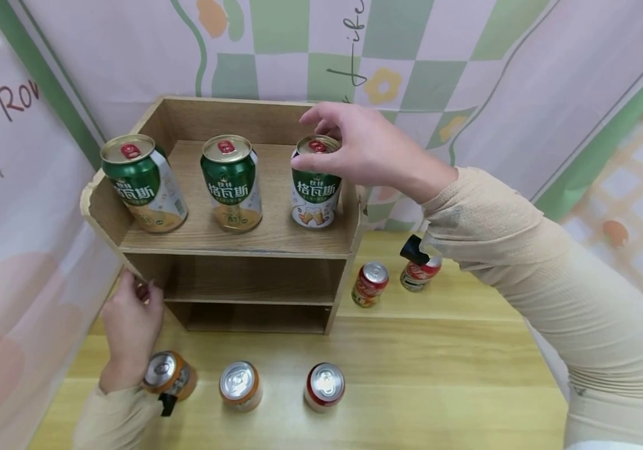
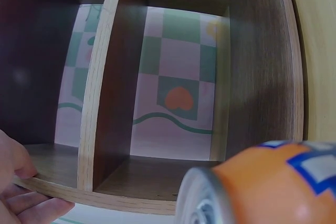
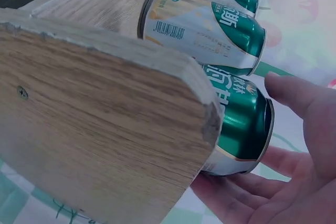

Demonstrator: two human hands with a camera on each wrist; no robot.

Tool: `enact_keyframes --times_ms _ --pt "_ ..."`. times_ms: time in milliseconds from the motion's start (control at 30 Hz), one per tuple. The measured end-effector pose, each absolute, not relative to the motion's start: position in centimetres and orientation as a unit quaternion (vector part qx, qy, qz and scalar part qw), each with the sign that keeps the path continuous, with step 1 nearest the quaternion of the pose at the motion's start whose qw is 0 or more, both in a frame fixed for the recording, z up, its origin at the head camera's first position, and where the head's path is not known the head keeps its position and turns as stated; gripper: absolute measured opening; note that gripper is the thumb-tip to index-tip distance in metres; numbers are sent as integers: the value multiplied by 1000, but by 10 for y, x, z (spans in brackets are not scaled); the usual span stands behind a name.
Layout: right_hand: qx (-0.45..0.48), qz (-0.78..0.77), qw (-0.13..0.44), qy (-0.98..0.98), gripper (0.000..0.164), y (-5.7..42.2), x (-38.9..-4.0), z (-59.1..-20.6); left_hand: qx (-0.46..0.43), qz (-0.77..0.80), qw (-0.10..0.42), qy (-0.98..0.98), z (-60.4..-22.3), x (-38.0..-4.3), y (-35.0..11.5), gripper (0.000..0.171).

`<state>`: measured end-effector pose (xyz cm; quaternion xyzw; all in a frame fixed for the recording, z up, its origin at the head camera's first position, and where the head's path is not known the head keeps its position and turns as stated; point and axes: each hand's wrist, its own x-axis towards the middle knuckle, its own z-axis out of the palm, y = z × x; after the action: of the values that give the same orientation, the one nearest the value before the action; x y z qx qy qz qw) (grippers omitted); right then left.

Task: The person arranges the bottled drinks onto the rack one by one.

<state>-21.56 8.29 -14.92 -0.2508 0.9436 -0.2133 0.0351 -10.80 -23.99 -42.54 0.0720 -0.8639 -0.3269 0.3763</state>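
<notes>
Three green-and-white drink cans stand on the top board of a small wooden shelf (image 1: 276,247): a left can (image 1: 144,187), a middle can (image 1: 231,184) and a right can (image 1: 316,194). My right hand (image 1: 363,147) is over the right can, thumb at its front and fingers spread behind its top. In the right wrist view the thumb looks slightly apart from that can (image 3: 241,124); whether the fingers touch it is unclear. My left hand (image 1: 132,319) pinches the shelf's left side panel, with the thumb inside and fingers outside in the left wrist view.
Two orange cans, one by my left wrist (image 1: 183,381) and another (image 1: 241,387), stand on the wooden table (image 1: 440,362) before the shelf. A red can (image 1: 324,387) is beside them. Two more red cans (image 1: 370,284) (image 1: 420,275) stand right of the shelf. A patterned cloth hangs behind.
</notes>
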Motion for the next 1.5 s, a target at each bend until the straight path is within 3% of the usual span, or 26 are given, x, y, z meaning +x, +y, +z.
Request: enact_keyframes --times_ms 567,1500 --pt "-271 -171 44 946 55 77 -219 -150 73 -327 377 -863 -426 -107 -242 13" --pt "-274 -165 29 947 52 80 -215 -150 75 -319 379 -866 -426 -106 -241 12"
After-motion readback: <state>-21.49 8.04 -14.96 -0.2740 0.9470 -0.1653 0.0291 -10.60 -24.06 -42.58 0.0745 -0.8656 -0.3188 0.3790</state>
